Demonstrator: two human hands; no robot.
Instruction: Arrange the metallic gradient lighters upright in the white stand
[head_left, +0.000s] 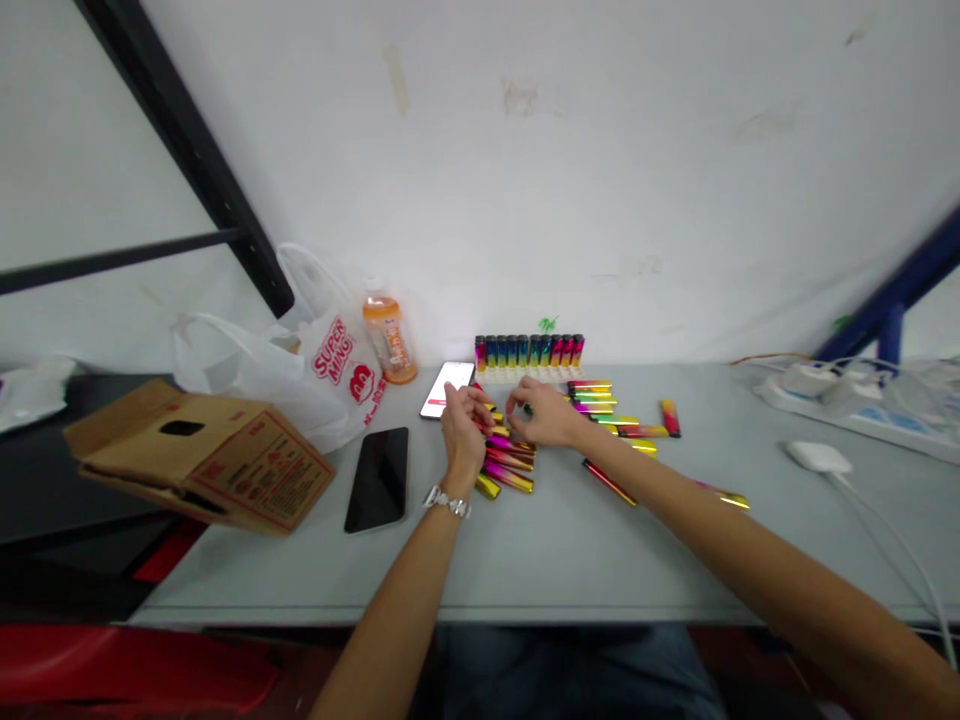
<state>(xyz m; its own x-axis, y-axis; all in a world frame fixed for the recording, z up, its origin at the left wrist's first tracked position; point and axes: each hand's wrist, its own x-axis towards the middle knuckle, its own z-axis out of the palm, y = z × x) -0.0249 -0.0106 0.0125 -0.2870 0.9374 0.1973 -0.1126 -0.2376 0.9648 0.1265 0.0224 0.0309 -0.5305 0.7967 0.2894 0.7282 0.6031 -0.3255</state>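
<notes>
My left hand (pixel 463 432), with a silver watch or bracelet at the wrist, is over the left edge of a loose pile of shiny tubes (pixel 510 476) in pink, red, gold and yellow. Its fingers are curled, and a small dark bit shows among them, too small to name. Just to the right, my right hand (pixel 546 412) pinches thumb against fingers around a small dark end; the rest is hidden. Behind the hands, a row of upright tubes (pixel 533 351) with dark tops stands in a pale rack (pixel 517 376). More tubes (pixel 600 407) lie beside my right forearm.
A lit phone (pixel 442 388) lies behind my left hand, a dark phone (pixel 377 480) to its left. Further left are an orange drink bottle (pixel 390 335), a white plastic bag (pixel 330 375) and an open cardboard box (pixel 202 455). A white charger (pixel 819 457) and power strip (pixel 862 402) lie right.
</notes>
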